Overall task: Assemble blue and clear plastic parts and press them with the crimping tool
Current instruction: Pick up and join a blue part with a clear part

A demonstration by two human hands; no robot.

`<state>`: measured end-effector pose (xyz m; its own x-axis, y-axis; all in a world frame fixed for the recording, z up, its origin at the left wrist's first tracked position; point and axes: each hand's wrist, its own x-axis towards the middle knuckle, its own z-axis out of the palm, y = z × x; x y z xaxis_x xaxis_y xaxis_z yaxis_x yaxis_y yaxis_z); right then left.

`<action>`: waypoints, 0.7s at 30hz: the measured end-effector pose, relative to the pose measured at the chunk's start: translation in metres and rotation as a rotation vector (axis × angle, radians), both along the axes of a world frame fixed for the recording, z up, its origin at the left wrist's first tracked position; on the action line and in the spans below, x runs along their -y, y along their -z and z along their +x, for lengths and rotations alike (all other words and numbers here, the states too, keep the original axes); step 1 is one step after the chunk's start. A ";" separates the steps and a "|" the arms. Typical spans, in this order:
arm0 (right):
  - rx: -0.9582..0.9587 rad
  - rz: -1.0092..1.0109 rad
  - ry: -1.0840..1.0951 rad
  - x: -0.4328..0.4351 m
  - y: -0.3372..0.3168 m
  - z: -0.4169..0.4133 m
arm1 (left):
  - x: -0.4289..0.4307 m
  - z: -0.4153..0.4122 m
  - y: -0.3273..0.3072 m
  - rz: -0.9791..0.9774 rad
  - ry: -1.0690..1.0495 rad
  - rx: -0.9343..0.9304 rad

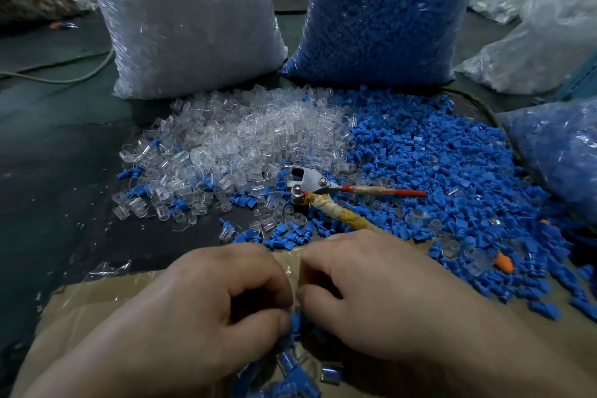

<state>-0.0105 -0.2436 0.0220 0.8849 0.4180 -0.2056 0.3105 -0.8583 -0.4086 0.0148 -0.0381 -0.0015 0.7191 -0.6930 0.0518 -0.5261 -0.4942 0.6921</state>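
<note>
While bag point(193, 26) reads "SJ-017", left hand point(200, 310) fingers point(277, 321) pinch blue part point(295, 324); right hand point(371, 294) curled, hold unclear.

Your left hand point(200, 310) and right hand point(371, 294) meet above the cardboard point(80, 297), pinching a blue part point(294, 322); the crimping tool point(310, 186) lies beyond on the parts heap point(436, 171).

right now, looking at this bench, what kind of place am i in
Most likely a small factory or piecework workshop. A sack of clear parts and a sack of blue parts stand behind loose heaps of the same pieces, and a crimping tool with wrapped handles lies among them.
</note>
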 end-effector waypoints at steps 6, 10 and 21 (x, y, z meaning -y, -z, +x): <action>0.123 -0.010 -0.117 -0.006 0.007 -0.003 | 0.003 0.000 0.001 0.050 0.005 0.073; 0.089 -0.006 -0.176 -0.006 0.007 -0.002 | 0.003 -0.002 -0.002 0.025 -0.003 0.011; 0.298 0.185 0.130 -0.009 0.026 0.003 | 0.024 -0.004 0.020 -0.198 -0.439 0.172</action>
<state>-0.0075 -0.2348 -0.0040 0.9424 0.3046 0.1380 0.3331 -0.8182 -0.4686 0.0112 -0.0623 -0.0217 0.9097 -0.2923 0.2948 -0.4129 -0.5620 0.7167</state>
